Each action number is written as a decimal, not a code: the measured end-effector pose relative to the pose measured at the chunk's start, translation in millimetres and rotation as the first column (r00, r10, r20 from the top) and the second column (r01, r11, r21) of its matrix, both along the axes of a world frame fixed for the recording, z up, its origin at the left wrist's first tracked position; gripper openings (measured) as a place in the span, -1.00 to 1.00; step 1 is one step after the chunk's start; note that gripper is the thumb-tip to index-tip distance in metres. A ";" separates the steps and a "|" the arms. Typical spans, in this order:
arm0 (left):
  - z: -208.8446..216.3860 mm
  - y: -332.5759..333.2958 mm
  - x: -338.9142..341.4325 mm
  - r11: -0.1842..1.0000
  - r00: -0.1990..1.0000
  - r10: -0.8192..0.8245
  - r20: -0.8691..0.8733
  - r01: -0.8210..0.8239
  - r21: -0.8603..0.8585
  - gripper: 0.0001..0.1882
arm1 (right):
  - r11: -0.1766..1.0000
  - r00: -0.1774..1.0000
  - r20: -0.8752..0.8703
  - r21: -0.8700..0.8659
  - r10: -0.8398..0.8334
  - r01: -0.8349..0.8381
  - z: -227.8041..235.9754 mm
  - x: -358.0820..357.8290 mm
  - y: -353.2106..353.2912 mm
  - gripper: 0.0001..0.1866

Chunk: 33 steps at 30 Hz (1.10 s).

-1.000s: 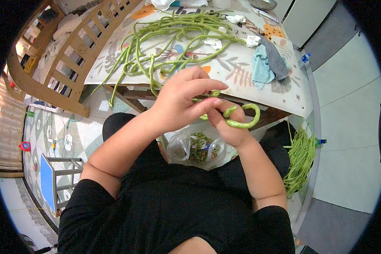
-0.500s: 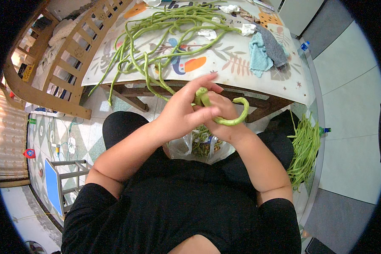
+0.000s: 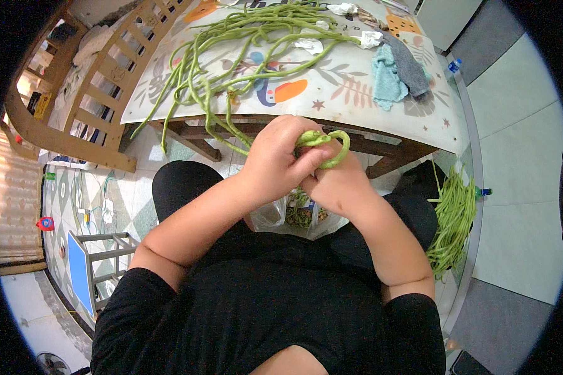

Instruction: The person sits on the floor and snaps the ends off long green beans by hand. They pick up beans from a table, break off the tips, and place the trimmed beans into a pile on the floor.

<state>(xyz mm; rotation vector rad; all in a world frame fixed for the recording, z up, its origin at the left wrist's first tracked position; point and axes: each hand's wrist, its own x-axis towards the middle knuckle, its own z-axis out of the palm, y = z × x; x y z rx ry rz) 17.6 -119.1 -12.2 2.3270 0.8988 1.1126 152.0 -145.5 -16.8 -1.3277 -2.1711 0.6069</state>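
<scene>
Both hands are closing on one long green bean (image 3: pixel 331 147), bent into a loop: left hand (image 3: pixel 275 159) is pinching it from above, right hand (image 3: pixel 338 187) is gripping it from below, fingers pressed together around the pod. Directly beneath the grip, a clear plastic bag (image 3: pixel 294 215) is sitting on the lap, apparently holding cut pieces. Beyond the hands, loose long beans (image 3: pixel 231 44) are lying across the patterned table (image 3: pixel 331 94). Right of the grip, another bundle of beans (image 3: pixel 450 219) is lying on the floor.
</scene>
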 end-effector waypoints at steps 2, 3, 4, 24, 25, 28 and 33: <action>-3.3 4.0 0.7 1.000 0.999 -0.007 0.032 0.007 0.017 -0.81 | 0.981 0.994 -0.104 -0.192 0.020 -0.040 7.1 4.2 1.2 -0.60; -5.7 5.8 0.2 1.000 0.999 0.000 0.049 -0.001 0.014 -0.81 | 0.948 0.962 -0.270 -0.297 0.031 -0.114 6.0 11.1 4.9 -0.58; -6.5 6.2 -0.9 1.000 0.998 0.008 0.066 -0.008 0.011 -0.81 | 0.901 0.903 -0.428 -0.384 0.021 -0.203 5.6 16.6 7.0 -0.55; 13.8 2.1 -19.9 0.653 0.832 -0.046 0.553 0.444 -0.613 -0.68 | 0.968 0.874 -0.465 0.251 0.141 -0.023 12.2 11.8 -3.5 -0.80; 13.8 0.3 -19.3 0.640 0.818 -0.053 0.573 0.468 -0.609 -0.66 | 0.967 0.878 -0.460 0.253 0.132 -0.013 14.3 11.3 -5.0 -0.81; 11.6 -1.2 -15.0 0.602 0.792 -0.077 0.606 0.522 -0.605 -0.65 | 0.962 0.881 -0.454 0.273 0.129 0.000 14.8 11.8 -4.7 -0.82; 18.1 -0.6 -13.0 0.706 0.780 -0.142 0.610 0.512 -0.489 -0.75 | 0.982 0.857 -0.510 0.188 0.071 0.031 3.6 13.5 0.3 -0.57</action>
